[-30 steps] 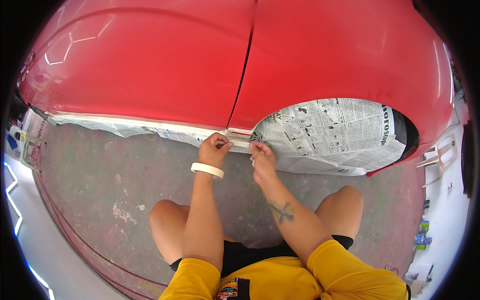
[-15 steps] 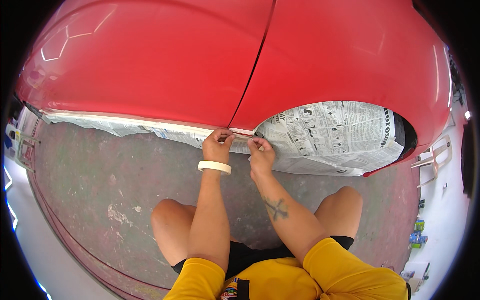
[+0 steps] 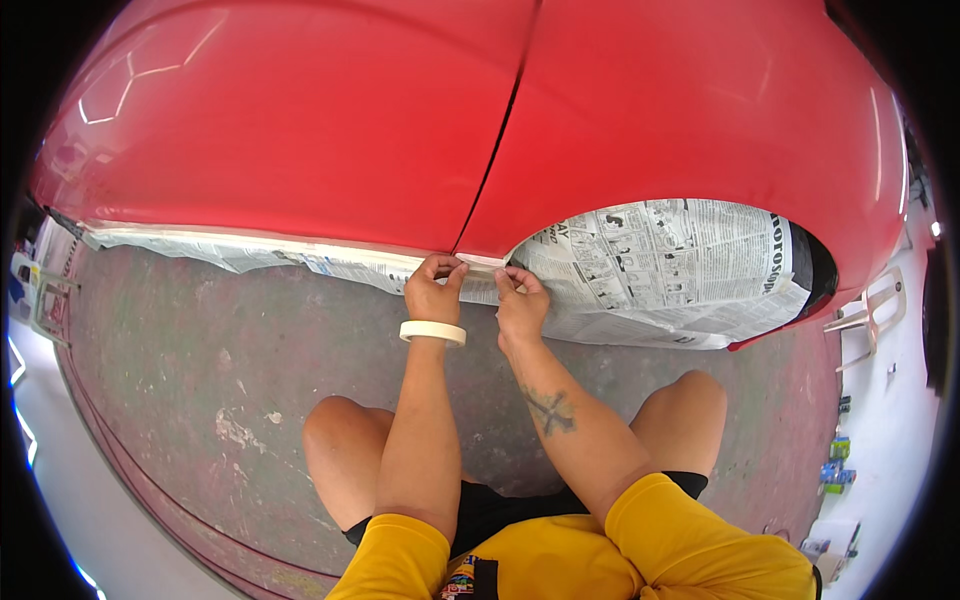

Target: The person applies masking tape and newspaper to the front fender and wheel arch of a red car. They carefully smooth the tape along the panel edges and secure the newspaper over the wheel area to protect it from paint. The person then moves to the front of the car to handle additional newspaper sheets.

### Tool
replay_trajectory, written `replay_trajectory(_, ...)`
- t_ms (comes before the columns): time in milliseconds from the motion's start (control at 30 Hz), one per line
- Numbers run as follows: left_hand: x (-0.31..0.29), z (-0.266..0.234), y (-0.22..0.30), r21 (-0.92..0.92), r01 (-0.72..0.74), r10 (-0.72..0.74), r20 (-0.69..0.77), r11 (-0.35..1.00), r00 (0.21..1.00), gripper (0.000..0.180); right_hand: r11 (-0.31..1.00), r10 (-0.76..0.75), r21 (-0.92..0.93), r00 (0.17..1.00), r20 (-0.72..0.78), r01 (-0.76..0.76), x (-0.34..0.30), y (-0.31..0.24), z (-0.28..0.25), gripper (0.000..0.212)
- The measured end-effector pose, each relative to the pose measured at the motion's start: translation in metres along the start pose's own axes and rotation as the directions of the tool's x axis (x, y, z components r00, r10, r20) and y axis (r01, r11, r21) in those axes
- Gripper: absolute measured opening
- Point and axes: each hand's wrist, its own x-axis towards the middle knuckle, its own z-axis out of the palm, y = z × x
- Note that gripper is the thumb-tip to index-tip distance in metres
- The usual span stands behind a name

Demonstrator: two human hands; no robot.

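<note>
My left hand [image 3: 433,290] and my right hand [image 3: 521,308] pinch the two ends of a short strip of masking tape [image 3: 483,263]. The strip spans the lower edge of the red car body [image 3: 330,130], just below the dark gap between two panels. Around my left wrist hangs a roll of cream masking tape [image 3: 433,332]. Newspaper [image 3: 655,255] covers the wheel opening beside my right hand. More newspaper [image 3: 270,250] runs along the sill left of my hands, taped at its top edge. My fingertips hide the strip's ends.
My bent knees [image 3: 345,440] flank my forearms above a worn, stained floor [image 3: 210,370]. At the right stands a pale plastic chair [image 3: 878,315], with several small containers [image 3: 836,475] near the wall. Another chair [image 3: 45,295] is at the far left.
Both hands have risen slightly toward the car's lower edge, the right one also shifting a little left. The strip between them now appears flatter against that edge.
</note>
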Motion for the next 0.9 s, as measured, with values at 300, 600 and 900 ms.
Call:
replay_trajectory(300,-0.01,0.005,0.025,0.146,0.109,-0.076,-0.212,0.983,0.974,0.027,0.999,-0.05,-0.021,0.993,-0.102,0.048,0.003,0.008,0.003,0.01)
replay_trajectory(600,-0.033,0.028,-0.016,0.102,-0.021,0.047,-0.26,0.995,0.964,0.034,0.97,0.015,-0.241,0.986,0.169,0.027,-0.032,0.006,-0.041,0.014)
replay_trajectory(900,0.005,0.011,0.01,0.425,0.013,-0.043,0.062,0.905,0.997,0.043,0.934,0.075,-0.356,0.957,0.281,0.032,-0.021,-0.041,-0.025,0.046)
